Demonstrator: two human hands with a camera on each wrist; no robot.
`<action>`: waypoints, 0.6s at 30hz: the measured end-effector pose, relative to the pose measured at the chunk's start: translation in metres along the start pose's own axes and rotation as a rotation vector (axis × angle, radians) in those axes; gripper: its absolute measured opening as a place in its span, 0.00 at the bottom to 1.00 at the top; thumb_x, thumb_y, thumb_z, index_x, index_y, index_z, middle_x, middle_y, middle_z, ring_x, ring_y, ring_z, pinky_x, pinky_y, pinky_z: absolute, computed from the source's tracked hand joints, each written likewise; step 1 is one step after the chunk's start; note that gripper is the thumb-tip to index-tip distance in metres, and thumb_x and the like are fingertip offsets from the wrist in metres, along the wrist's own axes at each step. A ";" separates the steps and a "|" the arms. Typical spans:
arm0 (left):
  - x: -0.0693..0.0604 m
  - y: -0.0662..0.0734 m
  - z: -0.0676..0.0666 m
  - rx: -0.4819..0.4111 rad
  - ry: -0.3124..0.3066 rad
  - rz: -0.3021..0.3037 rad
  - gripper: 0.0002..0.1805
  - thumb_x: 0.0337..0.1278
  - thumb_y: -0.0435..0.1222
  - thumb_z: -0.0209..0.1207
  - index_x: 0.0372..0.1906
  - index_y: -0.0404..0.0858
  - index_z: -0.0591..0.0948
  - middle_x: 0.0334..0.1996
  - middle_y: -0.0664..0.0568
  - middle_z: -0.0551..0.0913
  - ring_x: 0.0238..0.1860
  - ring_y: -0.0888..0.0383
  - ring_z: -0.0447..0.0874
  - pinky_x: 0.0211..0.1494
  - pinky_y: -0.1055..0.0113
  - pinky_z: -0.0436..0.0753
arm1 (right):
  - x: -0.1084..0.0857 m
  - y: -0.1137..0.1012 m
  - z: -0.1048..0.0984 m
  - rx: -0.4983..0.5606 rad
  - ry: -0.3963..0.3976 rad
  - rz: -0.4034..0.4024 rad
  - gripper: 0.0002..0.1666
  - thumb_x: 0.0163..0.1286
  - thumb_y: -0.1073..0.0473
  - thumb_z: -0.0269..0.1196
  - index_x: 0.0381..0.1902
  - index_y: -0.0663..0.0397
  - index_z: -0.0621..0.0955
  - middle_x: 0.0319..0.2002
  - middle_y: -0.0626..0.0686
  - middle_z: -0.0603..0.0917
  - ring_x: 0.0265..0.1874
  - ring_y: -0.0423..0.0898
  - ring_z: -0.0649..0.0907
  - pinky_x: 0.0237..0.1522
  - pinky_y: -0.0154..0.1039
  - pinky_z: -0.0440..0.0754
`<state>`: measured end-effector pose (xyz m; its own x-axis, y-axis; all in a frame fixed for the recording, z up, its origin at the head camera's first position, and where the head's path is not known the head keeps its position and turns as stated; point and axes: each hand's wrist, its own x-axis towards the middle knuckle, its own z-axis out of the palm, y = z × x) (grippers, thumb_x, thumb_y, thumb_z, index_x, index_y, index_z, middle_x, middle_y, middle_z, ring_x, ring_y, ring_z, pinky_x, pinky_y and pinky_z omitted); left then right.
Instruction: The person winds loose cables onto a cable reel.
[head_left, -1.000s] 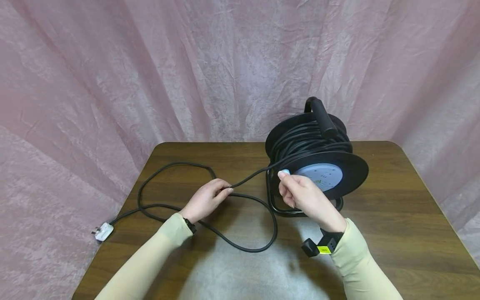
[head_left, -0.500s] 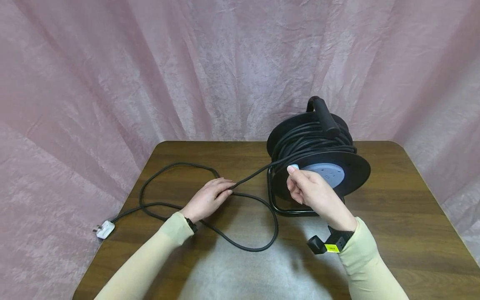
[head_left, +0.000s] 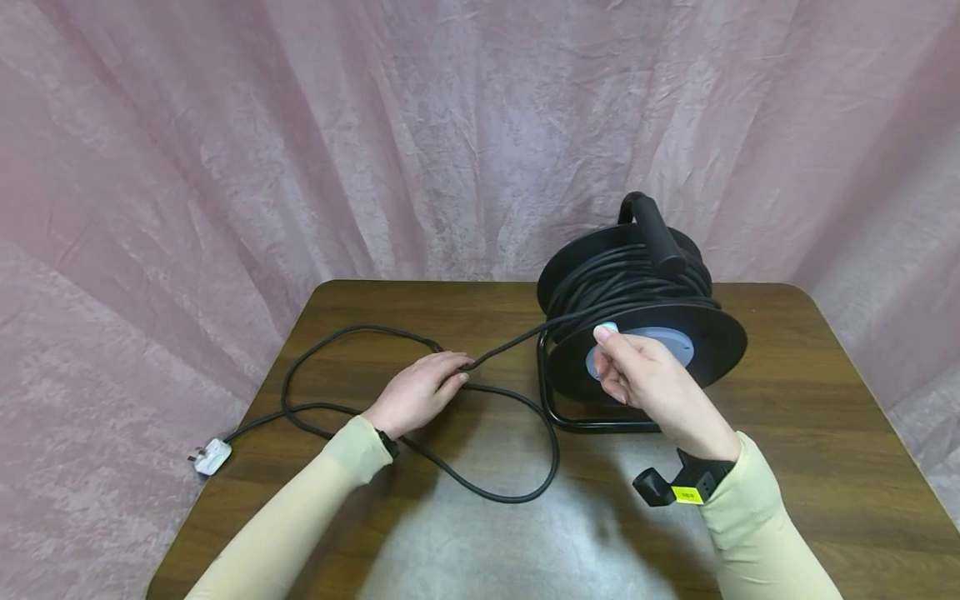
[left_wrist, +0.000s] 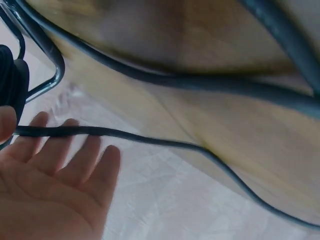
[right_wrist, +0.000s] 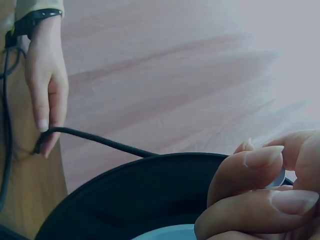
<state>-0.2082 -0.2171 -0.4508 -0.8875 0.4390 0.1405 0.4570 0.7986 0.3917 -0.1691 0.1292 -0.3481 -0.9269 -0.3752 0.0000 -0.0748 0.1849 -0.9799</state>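
A black cable reel [head_left: 723,337] stands upright at the table's back right, with many turns of cable on its drum and a pale blue-grey socket plate on its near side. My right hand [head_left: 656,383] holds the small light blue winding knob [head_left: 611,326] between thumb and curled fingers. To the left of the reel, my left hand [head_left: 422,390] pinches the black cable [head_left: 517,340] that runs to the drum. The left wrist view has that cable lying across the inner side of the fingers [left_wrist: 82,162]. In the right wrist view, curled fingers [right_wrist: 250,170] partly hide the knob.
Loose cable [head_left: 552,454] lies in wide loops on the wooden table [head_left: 810,467], ending in a white plug [head_left: 212,457] near the left edge. A black carry handle [head_left: 660,242] tops the reel's tubular frame [head_left: 592,426]. Pink curtains [head_left: 450,142] hang behind.
My right hand has moved right and slightly up with the knob, and the drum's near side has turned with it. The left hand stays almost where it was on the cable.
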 end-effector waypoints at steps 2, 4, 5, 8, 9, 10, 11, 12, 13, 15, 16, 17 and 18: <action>0.001 -0.002 0.000 0.006 -0.010 -0.028 0.19 0.79 0.45 0.54 0.66 0.46 0.79 0.65 0.51 0.79 0.68 0.51 0.74 0.70 0.52 0.71 | 0.000 0.000 -0.002 0.008 0.006 -0.008 0.36 0.83 0.40 0.50 0.32 0.71 0.74 0.18 0.50 0.67 0.18 0.43 0.67 0.20 0.37 0.63; 0.003 -0.004 0.000 0.005 -0.024 -0.059 0.19 0.79 0.46 0.53 0.67 0.47 0.79 0.65 0.53 0.79 0.67 0.52 0.75 0.69 0.52 0.73 | -0.001 -0.001 -0.005 0.017 0.011 -0.020 0.35 0.83 0.41 0.50 0.32 0.71 0.74 0.17 0.50 0.67 0.18 0.43 0.66 0.19 0.37 0.62; 0.003 -0.005 0.000 0.004 -0.028 -0.071 0.20 0.79 0.46 0.53 0.67 0.47 0.78 0.65 0.53 0.79 0.66 0.52 0.75 0.68 0.52 0.73 | -0.002 -0.001 -0.007 0.020 0.018 -0.026 0.35 0.83 0.41 0.50 0.32 0.71 0.74 0.17 0.50 0.67 0.18 0.43 0.66 0.19 0.37 0.62; 0.003 -0.007 0.000 0.008 -0.040 -0.101 0.21 0.80 0.46 0.52 0.69 0.45 0.77 0.66 0.51 0.78 0.67 0.50 0.75 0.69 0.51 0.73 | -0.004 -0.003 -0.013 0.019 0.030 -0.039 0.35 0.83 0.41 0.50 0.33 0.73 0.73 0.17 0.51 0.67 0.17 0.44 0.66 0.18 0.39 0.62; 0.002 -0.008 0.000 0.009 -0.043 -0.107 0.22 0.80 0.46 0.52 0.70 0.44 0.77 0.67 0.50 0.77 0.67 0.49 0.75 0.69 0.51 0.72 | -0.006 -0.003 -0.015 0.021 0.035 -0.040 0.36 0.83 0.41 0.50 0.33 0.73 0.72 0.17 0.51 0.67 0.17 0.44 0.66 0.17 0.40 0.61; 0.002 -0.008 0.001 0.012 -0.046 -0.113 0.22 0.80 0.46 0.52 0.70 0.43 0.76 0.68 0.49 0.77 0.68 0.48 0.74 0.70 0.50 0.71 | -0.007 -0.004 -0.017 0.024 0.044 -0.034 0.36 0.83 0.41 0.50 0.33 0.73 0.72 0.17 0.51 0.68 0.17 0.44 0.66 0.16 0.40 0.60; 0.002 -0.008 0.001 0.014 -0.049 -0.115 0.23 0.80 0.45 0.52 0.71 0.42 0.76 0.68 0.48 0.76 0.68 0.47 0.74 0.71 0.50 0.71 | -0.008 -0.004 -0.019 0.033 0.053 -0.026 0.35 0.83 0.40 0.51 0.33 0.72 0.72 0.17 0.51 0.68 0.17 0.44 0.67 0.16 0.41 0.59; 0.001 -0.009 0.001 0.015 -0.052 -0.117 0.23 0.80 0.45 0.51 0.71 0.41 0.75 0.69 0.47 0.76 0.69 0.47 0.74 0.71 0.50 0.70 | -0.009 -0.005 -0.021 0.041 0.055 -0.022 0.35 0.83 0.40 0.50 0.33 0.72 0.72 0.17 0.51 0.68 0.16 0.43 0.66 0.15 0.42 0.58; 0.001 -0.009 0.001 0.016 -0.055 -0.119 0.23 0.81 0.45 0.51 0.71 0.40 0.75 0.68 0.46 0.76 0.68 0.47 0.74 0.71 0.50 0.70 | -0.010 -0.005 -0.023 0.058 0.059 -0.015 0.35 0.83 0.41 0.50 0.32 0.71 0.72 0.17 0.50 0.68 0.16 0.43 0.66 0.15 0.42 0.56; 0.001 -0.009 0.002 0.019 -0.062 -0.126 0.23 0.81 0.45 0.50 0.70 0.40 0.76 0.67 0.47 0.77 0.68 0.48 0.75 0.70 0.51 0.71 | -0.011 -0.005 -0.027 0.072 0.065 -0.012 0.33 0.83 0.41 0.50 0.31 0.67 0.73 0.17 0.50 0.69 0.16 0.42 0.66 0.14 0.43 0.54; 0.001 -0.009 0.002 0.021 -0.062 -0.126 0.22 0.81 0.44 0.50 0.70 0.40 0.76 0.67 0.48 0.78 0.67 0.49 0.76 0.70 0.52 0.72 | -0.012 -0.005 -0.028 0.075 0.067 -0.017 0.33 0.83 0.41 0.50 0.30 0.66 0.73 0.17 0.50 0.69 0.16 0.42 0.66 0.14 0.43 0.54; 0.001 -0.009 0.003 0.022 -0.059 -0.122 0.22 0.81 0.44 0.51 0.70 0.40 0.76 0.66 0.48 0.79 0.66 0.49 0.77 0.69 0.52 0.73 | -0.013 -0.005 -0.030 0.080 0.068 -0.021 0.32 0.84 0.42 0.49 0.29 0.64 0.73 0.17 0.50 0.68 0.16 0.42 0.66 0.15 0.44 0.53; 0.002 -0.009 0.003 0.022 -0.056 -0.119 0.21 0.81 0.44 0.51 0.69 0.41 0.77 0.65 0.49 0.80 0.65 0.50 0.78 0.68 0.52 0.74 | -0.013 -0.005 -0.031 0.079 0.068 -0.029 0.31 0.84 0.42 0.49 0.29 0.64 0.73 0.17 0.50 0.68 0.16 0.42 0.65 0.15 0.44 0.53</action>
<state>-0.2135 -0.2222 -0.4568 -0.9311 0.3624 0.0426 0.3502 0.8548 0.3829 -0.1680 0.1618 -0.3373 -0.9477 -0.3167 0.0395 -0.0753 0.1017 -0.9920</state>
